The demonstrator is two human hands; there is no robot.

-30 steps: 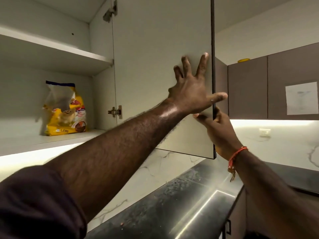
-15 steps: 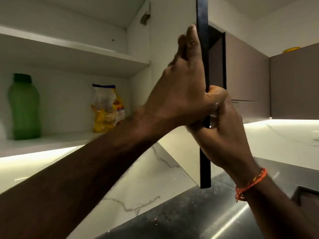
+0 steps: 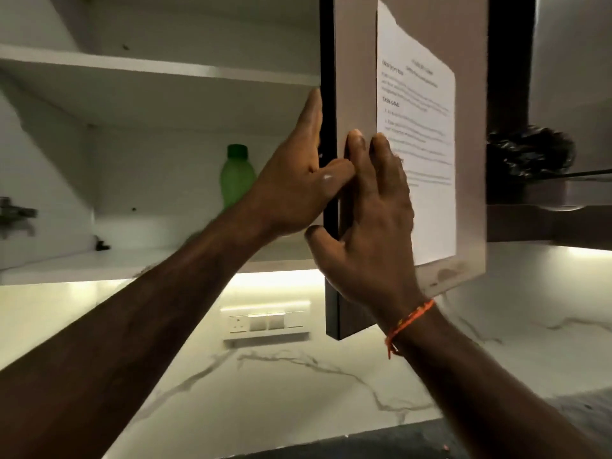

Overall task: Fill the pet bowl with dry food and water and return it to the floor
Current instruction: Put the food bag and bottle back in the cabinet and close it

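Both hands met at the cabinet door point(image 3: 357, 77)'s upright edge, left hand point(image 3: 298, 180) flat inside, right hand point(image 3: 371, 226) flat outside, nothing gripped; no food bag showed on the shelf point(image 3: 99, 263) to their left.

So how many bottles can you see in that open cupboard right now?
1: a green bottle stands upright at the back of the lower shelf, just left of the left hand. The arms block part of that shelf, so more could be hidden.
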